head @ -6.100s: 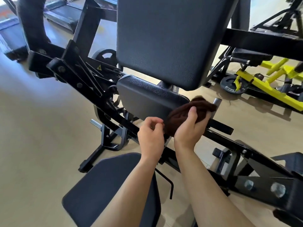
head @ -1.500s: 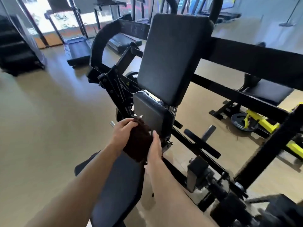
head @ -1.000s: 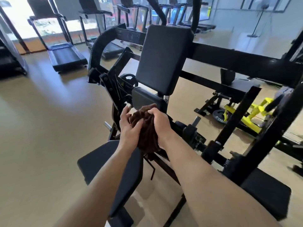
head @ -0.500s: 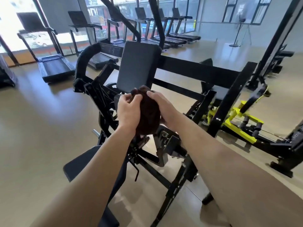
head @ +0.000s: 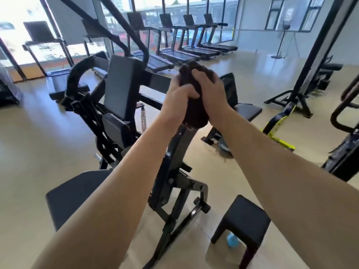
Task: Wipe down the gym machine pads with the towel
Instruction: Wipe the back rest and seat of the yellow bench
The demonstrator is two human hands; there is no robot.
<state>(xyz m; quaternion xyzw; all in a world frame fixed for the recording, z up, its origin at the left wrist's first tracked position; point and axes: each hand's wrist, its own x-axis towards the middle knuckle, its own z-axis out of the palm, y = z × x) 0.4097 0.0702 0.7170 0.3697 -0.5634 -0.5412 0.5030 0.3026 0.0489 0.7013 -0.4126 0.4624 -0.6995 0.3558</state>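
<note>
Towel (head: pixel 194 111), one; two hands: left hand (head: pixel 178 101), right hand (head: pixel 212 94)

Gym floor around the machine

A row of treadmills (head: pixel 186 53) stood by the windows (head: pixel 23 32); a black stool (head: pixel 242 220) stood near, a blue object (head: pixel 232 240) under it, a yellow-framed machine (head: pixel 277 131) beyond.

Both hands (head: pixel 196 94) raised — clasped together

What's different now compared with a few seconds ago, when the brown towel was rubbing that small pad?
The towel has left the small pad. Both hands lifted it up and away, bunching it into a ball: left hand, right hand. The view rose too, as the person stood back. Both hands held on throughout; the machine's pads stayed put.
</note>
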